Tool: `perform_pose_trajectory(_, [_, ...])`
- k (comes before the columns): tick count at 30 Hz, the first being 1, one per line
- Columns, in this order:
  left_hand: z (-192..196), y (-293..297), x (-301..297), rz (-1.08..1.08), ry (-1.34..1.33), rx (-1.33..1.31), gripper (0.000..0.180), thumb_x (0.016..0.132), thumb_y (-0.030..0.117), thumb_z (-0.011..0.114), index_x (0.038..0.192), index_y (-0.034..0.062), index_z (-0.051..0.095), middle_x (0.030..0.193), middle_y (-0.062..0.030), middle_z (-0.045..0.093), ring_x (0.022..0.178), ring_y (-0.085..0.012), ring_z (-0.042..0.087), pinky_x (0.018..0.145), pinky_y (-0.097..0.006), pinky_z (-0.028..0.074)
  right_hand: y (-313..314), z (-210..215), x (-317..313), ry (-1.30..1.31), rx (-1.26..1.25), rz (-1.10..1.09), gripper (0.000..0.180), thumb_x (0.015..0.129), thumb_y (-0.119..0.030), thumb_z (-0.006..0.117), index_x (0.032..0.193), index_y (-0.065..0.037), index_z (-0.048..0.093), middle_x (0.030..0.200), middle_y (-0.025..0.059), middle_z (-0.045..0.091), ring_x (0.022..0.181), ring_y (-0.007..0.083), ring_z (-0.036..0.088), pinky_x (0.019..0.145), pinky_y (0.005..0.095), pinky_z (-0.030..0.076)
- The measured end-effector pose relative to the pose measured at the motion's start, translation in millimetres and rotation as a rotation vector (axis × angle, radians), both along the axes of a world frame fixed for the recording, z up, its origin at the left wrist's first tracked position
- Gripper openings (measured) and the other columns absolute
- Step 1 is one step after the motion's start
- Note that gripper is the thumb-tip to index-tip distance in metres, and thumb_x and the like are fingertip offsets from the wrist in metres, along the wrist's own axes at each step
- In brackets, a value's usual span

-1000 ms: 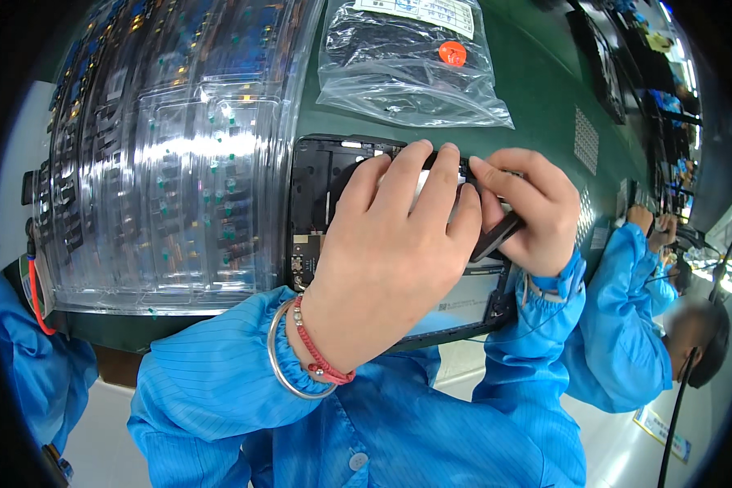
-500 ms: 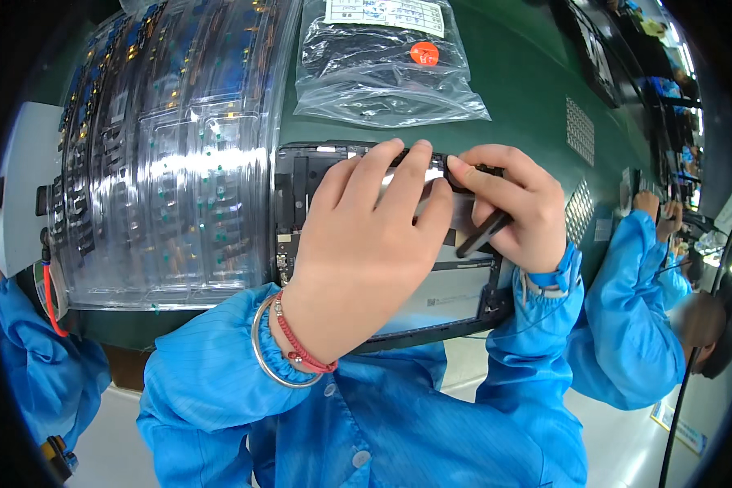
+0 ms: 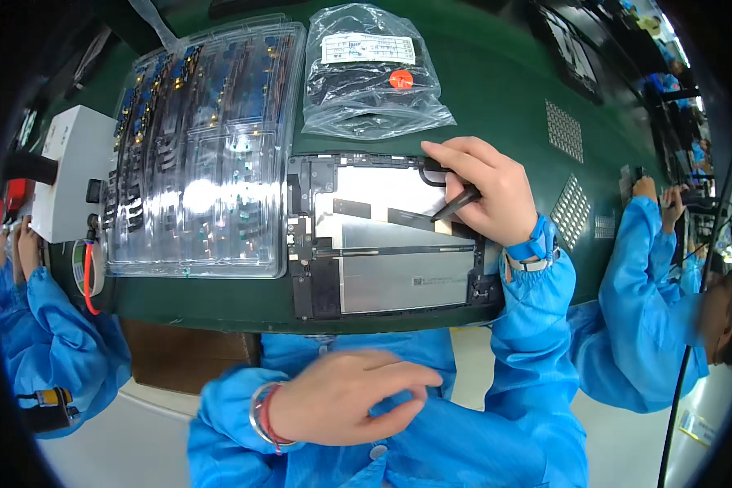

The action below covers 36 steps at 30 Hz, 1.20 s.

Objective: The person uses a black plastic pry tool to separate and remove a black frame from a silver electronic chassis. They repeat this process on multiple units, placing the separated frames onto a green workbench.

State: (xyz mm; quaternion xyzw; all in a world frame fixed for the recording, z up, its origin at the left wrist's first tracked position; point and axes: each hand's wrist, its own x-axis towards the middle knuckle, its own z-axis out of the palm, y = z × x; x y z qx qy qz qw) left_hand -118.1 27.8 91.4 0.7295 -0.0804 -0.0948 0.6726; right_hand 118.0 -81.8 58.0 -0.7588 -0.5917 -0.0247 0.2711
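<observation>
An opened tablet-like device [image 3: 404, 285], with a black frame and a silvery inner panel, lies on the green bench. At its upper right corner is my right hand [image 3: 496, 195], closed round a slim black pointed tool [image 3: 457, 202] whose tip slants down-left over the panel. Thumb and forefinger of that hand touch the frame's top edge beside a small black curved piece [image 3: 431, 173]; whether they pinch it I cannot tell. My left hand [image 3: 354, 394] is off the device, in front of my body below the bench edge, thumb and forefinger apart, with nothing visible in it.
Left of the device stands a stack of clear plastic trays [image 3: 195, 179] holding small electronic parts. A clear bag [image 3: 374, 81] with black contents lies behind. Perforated sheets [image 3: 571, 211] are on the right. A white box [image 3: 73, 175] sits far left. Co-workers in blue [image 3: 638, 301] flank me.
My left hand has lifted off the device and come back toward my body, uncovering the panel. My right hand stays at the upper right corner, with the black tool still in it.
</observation>
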Motion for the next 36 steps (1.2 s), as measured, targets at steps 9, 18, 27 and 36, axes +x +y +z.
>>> perform_pose_trajectory(9, [-68, -47, -26, 0.323, 0.435, -1.404, 0.039, 0.088, 0.008, 0.043, 0.125, -0.0026, 0.041, 0.140, -0.0185, 0.029, 0.132, -0.0311, 0.022, 0.104, -0.038, 0.029, -11, 13, 1, 0.138, -0.056, 0.032, 0.041, 0.066, -0.004, 0.058, 0.106, -0.011, 0.063, 0.081, 0.0092, 0.063, 0.072, 0.0248, 0.061, 0.062, 0.0318, 0.049])
perform_pose_trajectory(18, [-44, -41, -26, 0.218, 0.456, -1.275, 0.029, 0.087, 0.006, 0.047, 0.114, -0.0010, 0.049, 0.135, -0.0327, 0.026, 0.130, -0.0408, 0.020, 0.103, -0.040, 0.031, -24, 32, -20, -0.066, -0.291, 0.043, 0.035, 0.065, -0.007, 0.060, 0.099, -0.010, 0.064, 0.094, 0.0038, 0.061, 0.078, 0.0237, 0.061, 0.067, 0.0321, 0.050])
perform_pose_trajectory(27, [-29, -95, 21, 0.874, -0.124, -0.945, 0.028, 0.082, 0.001, 0.057, 0.109, 0.0008, 0.051, 0.104, -0.0053, 0.055, 0.096, -0.0153, 0.053, 0.081, -0.030, 0.044, -29, 65, -35, 0.183, -0.163, -0.001, 0.044, 0.065, 0.002, 0.055, 0.108, -0.001, 0.058, 0.103, 0.0163, 0.057, 0.089, 0.0330, 0.058, 0.077, 0.0334, 0.047])
perform_pose_trajectory(36, [53, -69, 27, 0.735, -0.799, 0.511, 0.056, 0.062, 0.003, 0.067, 0.116, 0.0138, 0.058, 0.124, -0.0150, 0.047, 0.108, -0.0394, 0.046, 0.088, -0.042, 0.042, -25, 90, -98, 0.392, 0.705, -0.127, 0.049, 0.071, 0.010, 0.047, 0.117, -0.003, 0.054, 0.119, 0.0151, 0.052, 0.088, 0.0200, 0.060, 0.071, 0.0242, 0.045])
